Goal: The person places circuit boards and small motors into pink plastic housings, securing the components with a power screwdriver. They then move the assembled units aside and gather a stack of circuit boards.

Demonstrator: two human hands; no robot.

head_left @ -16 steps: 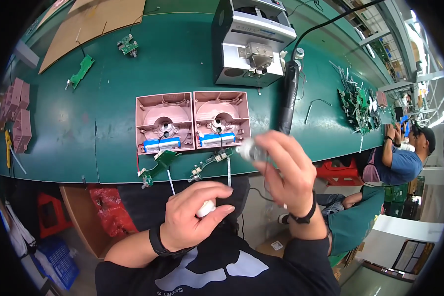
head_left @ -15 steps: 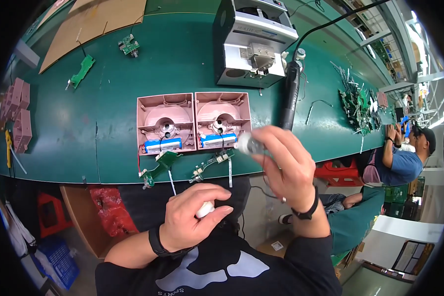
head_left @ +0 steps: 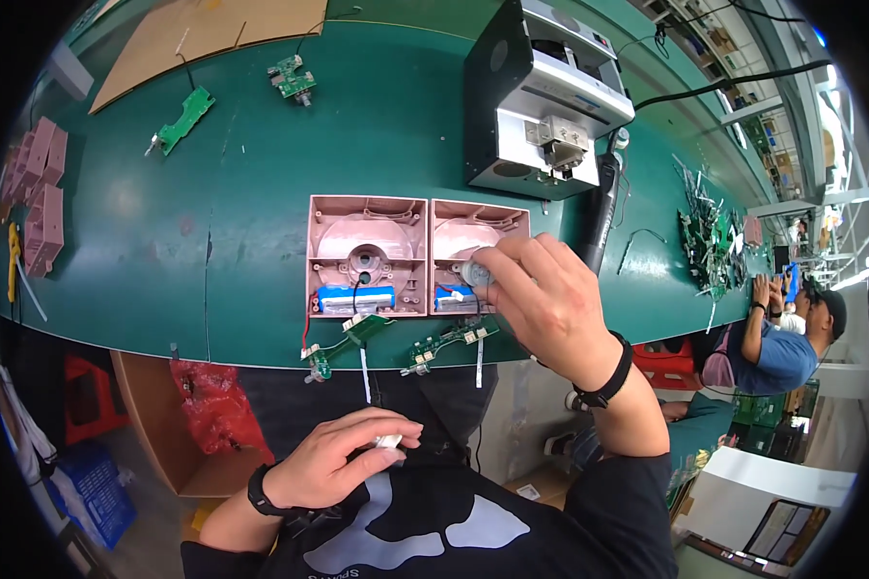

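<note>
- a small white part [head_left: 388, 441] is pinched in the left hand [head_left: 333, 463], kept low at the lap, seemingly in reserve.
- the left pink housing [head_left: 367, 256] lies open-side up, its blue cell exposed.
- a small round silvery part [head_left: 477, 273] is gripped by the right hand [head_left: 550, 299] over the right pink housing [head_left: 473, 232], apparently for seating.

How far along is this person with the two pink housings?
Both pink housings already hold blue battery packs, with green circuit boards wired on. The right hand is setting a small round silver part into the right housing. The left hand holds a small white piece.
</note>
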